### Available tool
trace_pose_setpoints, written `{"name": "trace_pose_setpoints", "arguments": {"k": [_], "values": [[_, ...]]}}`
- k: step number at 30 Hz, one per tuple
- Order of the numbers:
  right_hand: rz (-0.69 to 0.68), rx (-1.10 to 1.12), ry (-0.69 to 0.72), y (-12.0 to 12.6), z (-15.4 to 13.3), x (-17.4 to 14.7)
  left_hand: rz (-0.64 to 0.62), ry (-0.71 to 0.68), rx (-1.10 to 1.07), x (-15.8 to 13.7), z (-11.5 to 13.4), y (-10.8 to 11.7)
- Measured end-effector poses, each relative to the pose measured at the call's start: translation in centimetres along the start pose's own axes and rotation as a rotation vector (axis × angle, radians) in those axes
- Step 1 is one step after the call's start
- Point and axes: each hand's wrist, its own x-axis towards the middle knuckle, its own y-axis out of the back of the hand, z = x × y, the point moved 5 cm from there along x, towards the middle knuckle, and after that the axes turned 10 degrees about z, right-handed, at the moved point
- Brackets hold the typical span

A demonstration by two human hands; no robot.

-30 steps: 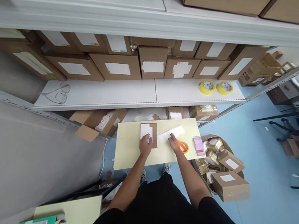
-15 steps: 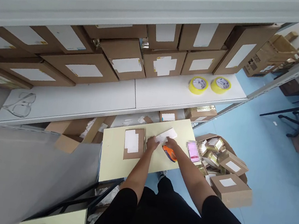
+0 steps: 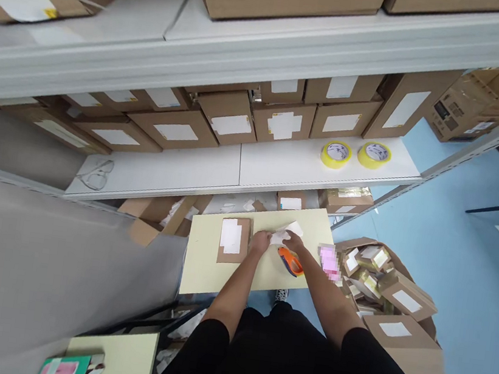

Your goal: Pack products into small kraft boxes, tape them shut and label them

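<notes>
Over the pale yellow table (image 3: pixel 202 266), my left hand (image 3: pixel 260 242) closes its fingers on the left end of a white paper (image 3: pixel 294 228). My right hand (image 3: pixel 294 242) bends over the paper's right part, with its fingers closed on it. The paper looks creased and lifted between the hands. A flat cardboard box (image 3: pixel 240 255) with white labels lies just left of my left hand. Below my right hand lies an orange tool (image 3: pixel 292 262) with a dark edge, its kind unclear.
A shelf (image 3: pixel 177 177) ahead bears labelled cardboard boxes (image 3: pixel 232 124), two yellow tape rolls (image 3: pixel 336 154) and glasses (image 3: pixel 97 176). At the right, a large carton holds small parcels (image 3: pixel 405 299) beside a blurred pink item (image 3: pixel 330 262). A metal post (image 3: pixel 470 145) rises at the right.
The view has shifted, so the upper shelf now shows more. The white paper, flat before, is now creased and bent up between my hands. My right hand has moved farther onto it.
</notes>
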Motion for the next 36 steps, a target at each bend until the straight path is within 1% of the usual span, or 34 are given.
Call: {"name": "trace_pose_setpoints", "arguments": {"k": [4,6,9,10,13,15,19,21,23,25,29,31,33,36], "values": [[-0.023,0.043,0.063,0.5,-1.4,-1.8,0.003,-0.239,-0.13,-1.2,2.2,2.6],[-0.003,0.087,0.1,1.0,-2.0,-2.7,0.011,-0.323,-0.166,-1.5,3.5,3.9],[0.099,0.139,0.179,2.7,-3.2,-3.6,0.003,-0.39,-0.17,-1.5,5.5,5.8],[0.111,0.157,0.194,3.4,-3.5,-3.8,-0.011,-0.4,-0.164,-1.3,6.1,6.3],[0.085,0.258,0.199,5.8,-4.3,-4.1,-0.079,-0.393,-0.163,-0.7,7.4,7.8],[0.082,0.342,0.187,7.6,-4.7,-4.3,-0.142,-0.398,-0.235,-0.3,8.1,8.4],[0.077,0.415,0.171,10.6,-4.9,-5.1,-0.275,-0.386,-0.424,0.4,9.3,8.9],[0.094,0.42,0.157,11.7,-4.8,-5.8,-0.315,-0.361,-0.422,0.8,9.8,8.7],[0.1,0.417,0.148,12.4,-4.6,-6.6,-0.322,-0.356,-0.392,1.1,10.4,8.5],[0.102,0.428,0.15,13.2,-4.4,-7.5,-0.3,-0.361,-0.385,1.3,10.7,8.7],[0.221,0.537,0.149,16.2,-3.2,-9.0,-0.178,-0.331,-0.492,2.0,10.2,9.9],[0.219,0.564,0.136,17.2,-3.0,-9.6,-0.129,-0.314,-0.511,2.2,10.1,10.3],[0.17,0.57,0.137,17.2,-3.6,-10.0,-0.113,-0.324,-0.491,1.9,10.7,10.0],[0.125,0.595,0.169,16.0,-5.7,-10.4,-0.098,-0.387,-0.49,0.4,12.5,8.8]]}}
